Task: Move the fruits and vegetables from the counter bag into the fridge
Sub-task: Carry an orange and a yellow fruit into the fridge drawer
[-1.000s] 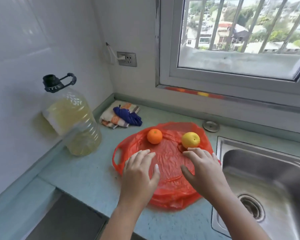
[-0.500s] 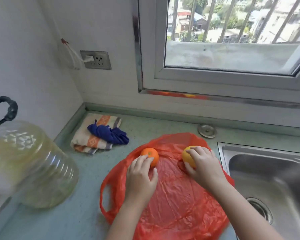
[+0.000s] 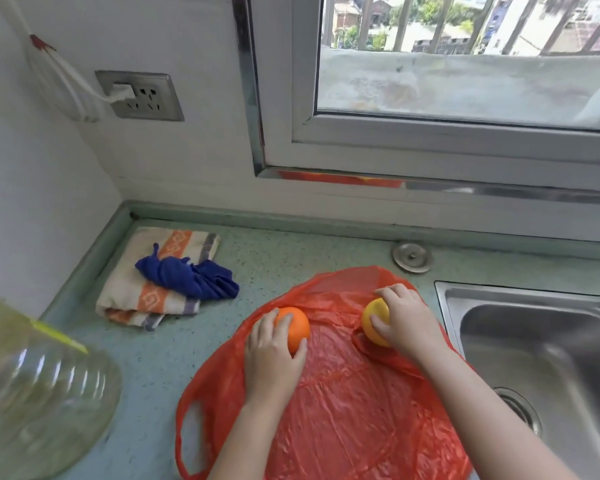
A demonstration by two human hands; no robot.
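Note:
A red plastic bag (image 3: 343,410) lies flat on the green counter (image 3: 153,362). An orange fruit (image 3: 297,325) sits on the bag's left part, and my left hand (image 3: 272,355) grips it from the near side with fingers and thumb curled round it. A yellow fruit (image 3: 373,318) sits on the bag's right part near the sink; my right hand (image 3: 406,320) grips it from the right. The fridge is not in view.
A steel sink (image 3: 541,358) lies right of the bag. A large clear oil jug (image 3: 32,393) stands at the left. A folded striped towel (image 3: 160,271) with a blue cloth (image 3: 191,278) lies in the corner. A metal sink plug (image 3: 412,257) rests by the wall.
Both hands reached forward over the bag and closed round the fruits, left on the orange one, right on the yellow one. The camera moved closer and lower.

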